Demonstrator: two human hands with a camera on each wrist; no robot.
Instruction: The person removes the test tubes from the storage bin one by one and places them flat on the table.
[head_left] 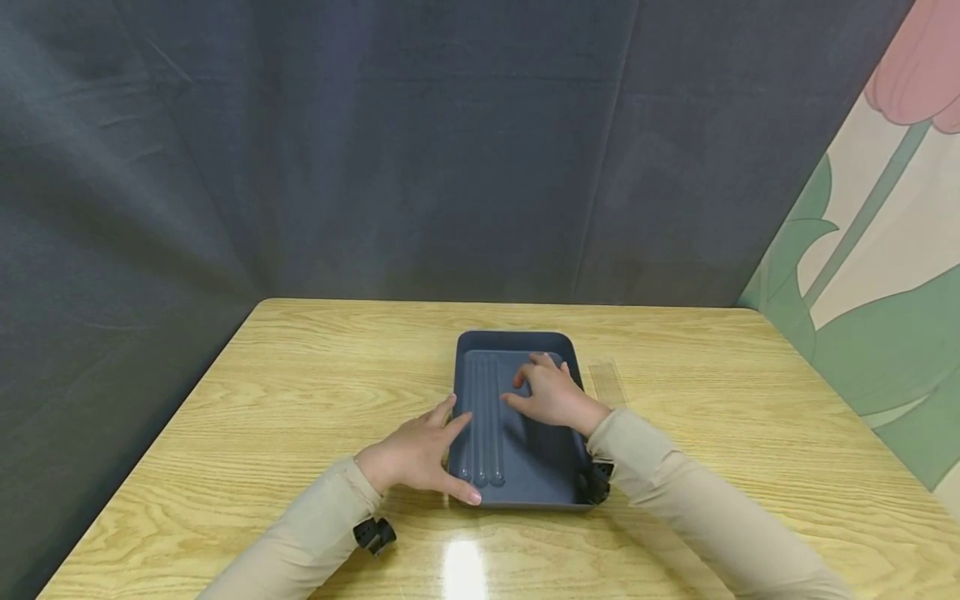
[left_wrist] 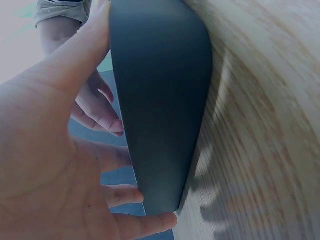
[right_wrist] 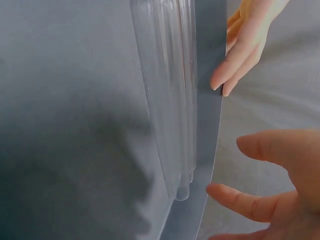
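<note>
A dark grey tray (head_left: 536,492) lies on the table, long side pointing away from me. Along its left side lie three clear test tubes (head_left: 481,425), parallel, their rounded ends toward me. My left hand (head_left: 416,454) rests at the tray's left wall with spread fingers; in the left wrist view its fingertips (left_wrist: 125,195) reach the wall's edge. Over the tray's right half hovers my right hand (head_left: 551,396), fingers slightly bent and apart, nothing between them. The right wrist view shows the tubes (right_wrist: 175,100) lying close by the tray wall.
A flat clear strip (head_left: 606,382) lies on the wooden table (head_left: 337,375) just right of the tray. Behind and to the left hangs a dark cloth (head_left: 450,167). A wall with a painted flower (head_left: 892,192) stands at the right.
</note>
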